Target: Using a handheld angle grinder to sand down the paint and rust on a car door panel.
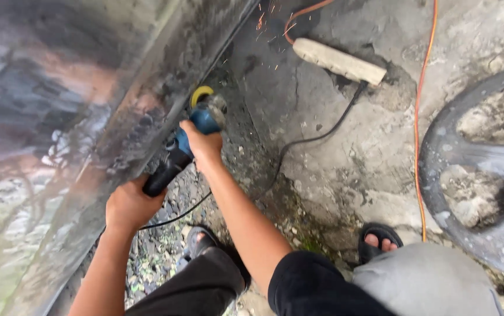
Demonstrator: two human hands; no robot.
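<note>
Down nearest me, my knees in dark trousers and my sandalled foot on the cracked concrete floor. My left hand is wrapped tight, fingers fully closed, around the black rear handle of the blue-bodied angle grinder. My right hand is clamped shut over the blue front of the body, just behind the head. The tool sits low, against the bottom edge of the big scorched, shiny sheet-metal panel on my left.

Its long axis runs from lower left up to upper right, tail toward me, head with the yellow-rimmed guard pointing away along the panel's edge. Sparks are flying off ahead, farther along that edge.

I'd judge this a stiff, fairly heavy tool that kicks and buzzes, so two hands it is: one on the tail, one near the head, well clear of the disc. The black power cable trails across the floor to a grubby white power strip. An orange extension cord runs past it, and a grey spoked wheel cover lies off to the right.
</note>
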